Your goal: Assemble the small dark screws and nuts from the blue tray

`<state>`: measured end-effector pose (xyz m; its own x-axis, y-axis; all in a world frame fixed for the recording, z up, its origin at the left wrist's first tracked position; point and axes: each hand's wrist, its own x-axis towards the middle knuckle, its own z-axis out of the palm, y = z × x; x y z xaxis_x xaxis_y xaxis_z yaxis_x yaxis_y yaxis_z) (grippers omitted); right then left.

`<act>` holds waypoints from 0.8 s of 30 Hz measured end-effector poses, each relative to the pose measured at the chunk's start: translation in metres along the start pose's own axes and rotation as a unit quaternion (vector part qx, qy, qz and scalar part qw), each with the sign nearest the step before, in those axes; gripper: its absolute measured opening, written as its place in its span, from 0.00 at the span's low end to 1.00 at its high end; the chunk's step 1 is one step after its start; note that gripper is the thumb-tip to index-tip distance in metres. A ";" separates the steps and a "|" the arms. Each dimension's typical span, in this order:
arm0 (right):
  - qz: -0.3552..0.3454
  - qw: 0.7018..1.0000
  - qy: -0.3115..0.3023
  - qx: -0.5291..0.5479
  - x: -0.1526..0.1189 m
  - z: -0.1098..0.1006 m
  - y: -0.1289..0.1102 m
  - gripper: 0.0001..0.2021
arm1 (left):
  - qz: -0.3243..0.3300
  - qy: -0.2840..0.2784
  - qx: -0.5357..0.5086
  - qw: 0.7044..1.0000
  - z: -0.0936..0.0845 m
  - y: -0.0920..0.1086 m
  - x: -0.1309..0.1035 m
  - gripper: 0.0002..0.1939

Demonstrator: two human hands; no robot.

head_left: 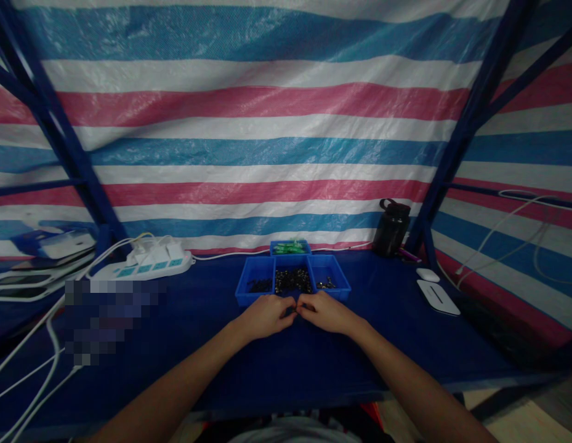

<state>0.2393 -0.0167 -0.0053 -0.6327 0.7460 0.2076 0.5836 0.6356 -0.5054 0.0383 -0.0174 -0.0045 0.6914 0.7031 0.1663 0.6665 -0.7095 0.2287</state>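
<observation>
"From where does the view look?"
"From the person's head, above the near edge of the table (267, 369). The lap (295, 431) shows at the near side, centre."
"Facing?"
"Forward and down, across the table to the striped sheet (267, 123) at the far side, which takes up the upper half."
"Range?"
"Near. The left forearm (188, 372) and right forearm (410, 372) run in large from the near side; the left hand (267, 314) and right hand (326, 311) fall near mid-width."
"Width?"
"Wide: the left post (64, 138) and right post (470, 117) are both covered."
</observation>
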 end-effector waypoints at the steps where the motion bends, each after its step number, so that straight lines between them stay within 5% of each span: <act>1: -0.001 1.000 0.000 0.001 0.000 0.000 0.000 0.07 | 0.001 0.000 0.001 1.000 0.000 0.000 0.000 0.07; 24: -0.008 1.000 -0.010 -0.006 0.000 0.001 -0.001 0.07 | -0.010 -0.008 0.003 1.000 -0.002 0.003 0.000 0.09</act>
<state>0.2381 -0.0175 -0.0058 -0.6530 0.7309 0.1985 0.5790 0.6507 -0.4913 0.0397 -0.0197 -0.0016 0.6828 0.7157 0.1470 0.6811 -0.6963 0.2263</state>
